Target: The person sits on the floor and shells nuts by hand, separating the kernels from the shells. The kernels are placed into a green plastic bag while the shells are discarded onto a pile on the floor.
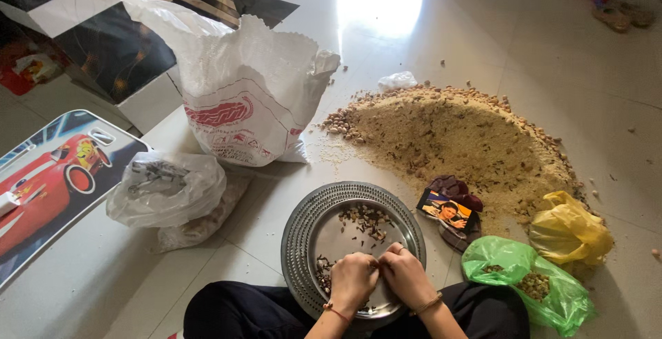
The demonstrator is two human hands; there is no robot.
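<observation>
Head view, hands: left hand (352,278) and right hand (407,274) meet at bottom centre, fingers curled and pressed together, pinching something too small to make out.
Plate: steel plate (298,232) lies under them, brown bits (365,219) scattered on it.
Right of centre: grain heap (448,139) on the floor; green bag (531,280) and yellow bag (569,228) at lower right.
Upper left: white sack (241,91).
Doing it well: I judge it best to keep the pinching over the plate so fragments land there.
</observation>
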